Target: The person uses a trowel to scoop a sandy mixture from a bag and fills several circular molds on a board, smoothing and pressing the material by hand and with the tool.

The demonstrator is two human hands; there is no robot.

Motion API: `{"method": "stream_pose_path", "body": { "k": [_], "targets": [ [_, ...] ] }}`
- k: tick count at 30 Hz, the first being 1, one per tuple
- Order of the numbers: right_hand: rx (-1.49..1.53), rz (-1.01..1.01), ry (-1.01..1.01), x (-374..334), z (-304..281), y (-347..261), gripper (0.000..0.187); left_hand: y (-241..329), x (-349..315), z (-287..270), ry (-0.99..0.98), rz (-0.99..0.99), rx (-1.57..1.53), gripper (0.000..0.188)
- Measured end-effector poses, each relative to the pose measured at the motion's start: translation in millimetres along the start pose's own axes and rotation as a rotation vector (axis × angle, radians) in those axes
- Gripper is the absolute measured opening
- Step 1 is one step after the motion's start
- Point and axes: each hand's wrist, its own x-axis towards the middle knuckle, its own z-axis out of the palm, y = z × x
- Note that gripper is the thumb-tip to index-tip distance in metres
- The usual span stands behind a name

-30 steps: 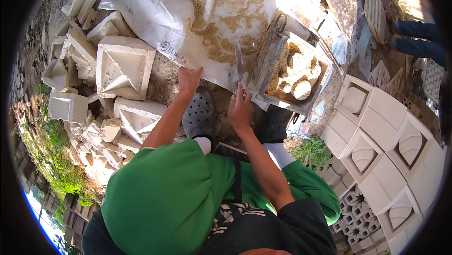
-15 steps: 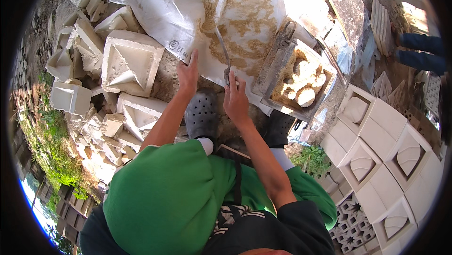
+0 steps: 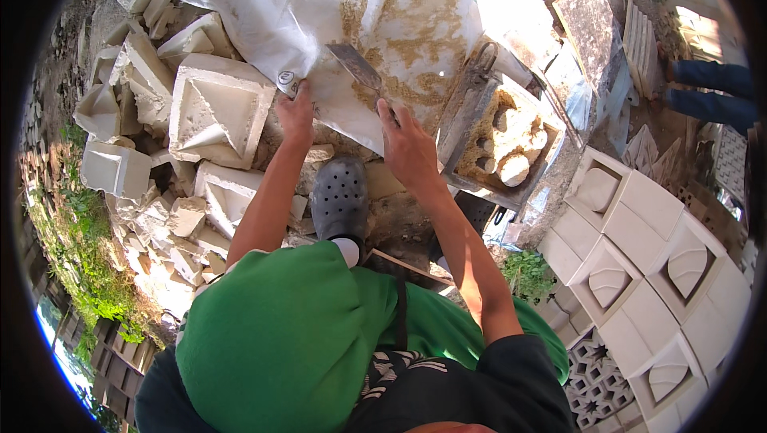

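Note:
My left hand is closed on the near edge of a white woven sack, which is bunched under the thumb. Brown sand lies smeared across the sack. My right hand grips the handle of a trowel. Its flat grey blade points far and left, over the sack; whether it touches is hard to tell. To the right of the sack, a rectangular mould box holds sandy material with rounded pale lumps and hollows.
Broken pale concrete blocks are heaped at the left. Moulded pale blocks stand stacked at the right. One dark clog shows between my arms. A person's blue-trousered legs appear at the far right.
The trowel blade has swung left and turned from edge-on to showing its flat face. My left hand has drawn the sack edge slightly left and nearer. My right hand has shifted a little right.

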Motion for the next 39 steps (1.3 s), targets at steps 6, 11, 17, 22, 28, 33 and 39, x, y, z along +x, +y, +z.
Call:
{"method": "stream_pose_path", "body": {
  "k": [6,11,17,22,28,33,39],
  "targets": [
    [0.235,0.263,0.223,-11.6,0.4,3.3,0.049,4.9,-7.4,3.9,-0.010,0.005,-0.127,0.025],
    [0.368,0.592,0.499,-18.0,72.8,19.1,0.048,-0.9,-24.9,14.5,-0.129,-0.156,-0.235,0.039],
    [0.584,0.486,0.310,-43.0,66.8,9.2,0.044,-8.6,-30.4,-0.1,-0.167,-0.199,-0.132,0.044],
    [0.456,0.589,0.491,-39.3,79.1,16.3,0.043,1.2,-43.0,9.8,-0.217,-0.306,-0.131,0.045],
    [0.640,0.404,0.227,-79.6,80.4,-8.5,0.043,6.8,-56.6,10.6,-0.188,-0.358,-0.139,0.043],
    [0.567,0.797,0.581,-75.0,81.0,-24.1,0.042,7.3,-57.7,13.9,-0.218,-0.332,-0.142,0.041],
    [0.557,0.427,0.260,-96.9,86.8,-10.2,0.041,3.3,-51.8,15.2,-0.283,-0.333,-0.244,0.049]
  ]
}}
